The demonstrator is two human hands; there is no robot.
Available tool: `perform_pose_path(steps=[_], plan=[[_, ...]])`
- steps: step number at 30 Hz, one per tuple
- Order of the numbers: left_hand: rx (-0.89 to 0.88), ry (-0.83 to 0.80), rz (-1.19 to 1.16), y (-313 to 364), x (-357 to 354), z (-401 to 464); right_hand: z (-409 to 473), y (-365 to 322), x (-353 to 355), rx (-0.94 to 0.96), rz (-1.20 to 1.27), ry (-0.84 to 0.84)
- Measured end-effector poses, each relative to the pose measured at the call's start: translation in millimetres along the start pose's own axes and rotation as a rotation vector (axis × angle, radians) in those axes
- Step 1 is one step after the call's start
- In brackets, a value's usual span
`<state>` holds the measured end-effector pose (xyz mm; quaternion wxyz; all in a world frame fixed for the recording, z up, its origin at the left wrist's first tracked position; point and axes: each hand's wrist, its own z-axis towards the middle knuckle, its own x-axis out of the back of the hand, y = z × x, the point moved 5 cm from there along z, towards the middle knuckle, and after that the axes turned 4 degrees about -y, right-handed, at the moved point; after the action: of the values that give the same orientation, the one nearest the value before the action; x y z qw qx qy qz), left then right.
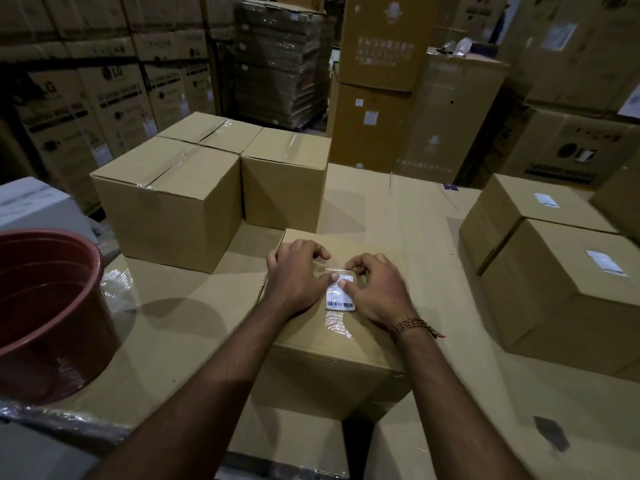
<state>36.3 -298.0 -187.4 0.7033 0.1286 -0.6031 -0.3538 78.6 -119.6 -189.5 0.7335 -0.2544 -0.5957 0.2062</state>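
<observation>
Leftward, red bucket (52, 341), behind label (341, 301), taped boxes (166, 206)

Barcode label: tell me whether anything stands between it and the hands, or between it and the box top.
Nothing visible does. The left hand presses the barcode label with its thumb, the right hand pinches its upper edge, and it already lies on the box top.

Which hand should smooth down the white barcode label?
Right, probably. The right hand has its thumb on the white barcode label and fingers curled at its top edge; the left hand mostly rests on the brown cardboard box, only its thumb touching the label's corner.
</observation>
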Motion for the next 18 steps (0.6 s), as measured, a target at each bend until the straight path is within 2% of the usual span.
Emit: perform_pose_path(steps=[4, 18], plan=[[-0.023, -0.073, 0.056, 1.4, -0.7, 0.0, -1.7, 1.8, 0.4, -0.004, 0.005, 0.005], [0.006, -0.058, 0.005, 5.1, 3.0, -2.5, -1.9, 4.7, 0.1, -0.006, 0.032, -0.001]])
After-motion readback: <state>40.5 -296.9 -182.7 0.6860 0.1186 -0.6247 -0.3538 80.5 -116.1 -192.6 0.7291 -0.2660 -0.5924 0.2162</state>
